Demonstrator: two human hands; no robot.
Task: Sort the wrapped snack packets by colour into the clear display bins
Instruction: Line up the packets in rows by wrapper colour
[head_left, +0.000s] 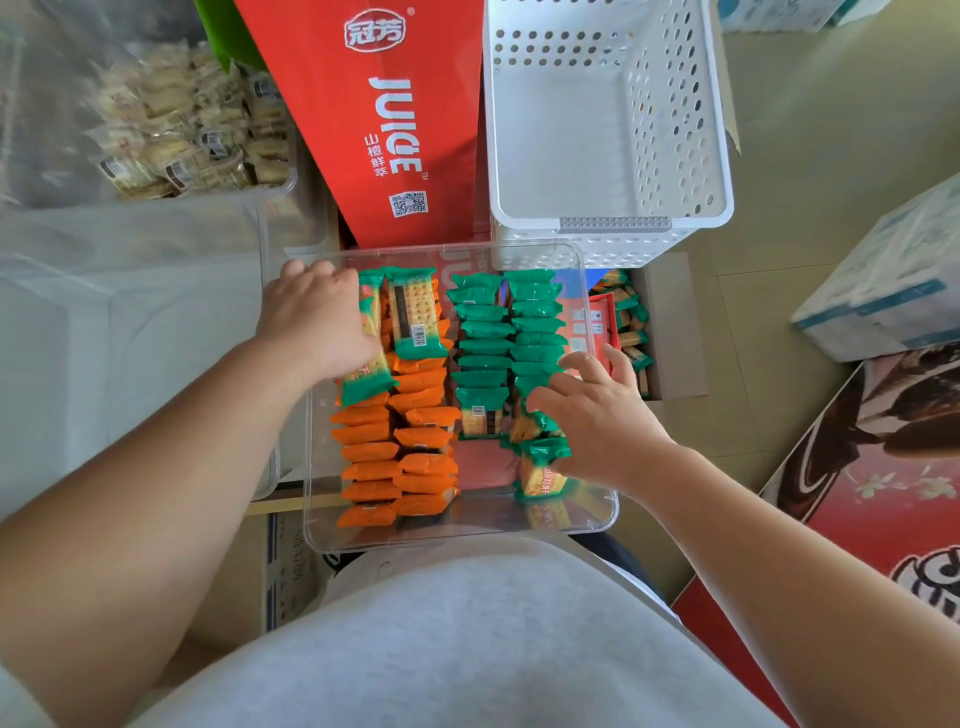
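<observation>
A clear bin (602, 514) in front of me holds two rows of orange packets (395, 462) on its left and two rows of green packets (509, 332) on its right. Two green-ended cracker packets (415, 317) lie flat on top of the orange rows at the far end. My left hand (311, 322) grips one of them at the bin's far-left corner. My right hand (597, 410) rests with spread fingers on the near end of the right green row, over a few loose green packets (543, 467).
A white perforated basket (608, 130) stands beyond the bin, beside a red juice carton (384, 119). A cardboard box (670, 322) with more green packets sits to the right. Another clear bin (171, 130) of pale packets is at far left. Boxes line the right side.
</observation>
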